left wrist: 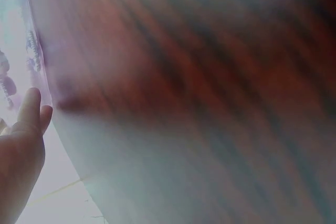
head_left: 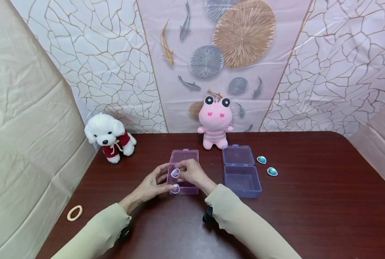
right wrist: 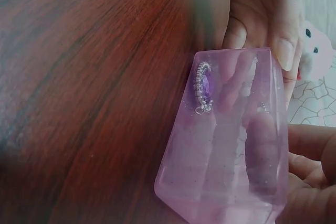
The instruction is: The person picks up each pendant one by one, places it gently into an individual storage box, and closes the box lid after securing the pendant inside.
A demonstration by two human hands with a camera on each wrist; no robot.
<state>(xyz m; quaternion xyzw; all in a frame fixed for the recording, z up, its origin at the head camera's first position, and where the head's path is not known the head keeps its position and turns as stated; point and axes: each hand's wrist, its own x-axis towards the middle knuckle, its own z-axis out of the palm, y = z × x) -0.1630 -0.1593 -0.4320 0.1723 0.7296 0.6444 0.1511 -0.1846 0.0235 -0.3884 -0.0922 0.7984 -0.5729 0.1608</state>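
An open pink clear plastic box (head_left: 192,190) stands near the middle of the table, its lid folded back. My left hand (head_left: 151,185) grips its left side, thumb toward the near corner and fingers farther back. Over the box, my right hand (head_left: 192,173) pinches a purple gem charm (head_left: 175,173) with a sparkly white edge. Another purple gem charm (head_left: 175,189) appears at the near left of the box; in the right wrist view, a purple charm (right wrist: 206,85) shows through the box wall. The right fingers are partly hidden behind the pink plastic there.
Right of the pink box is an open blue clear box (head_left: 243,192). Two teal gem charms, one farther back (head_left: 261,159) and one nearer (head_left: 272,171), lie beyond it. A pink plush toy (head_left: 215,124), a white plush dog (head_left: 109,136) and a beige ring (head_left: 74,213) are also on the table.
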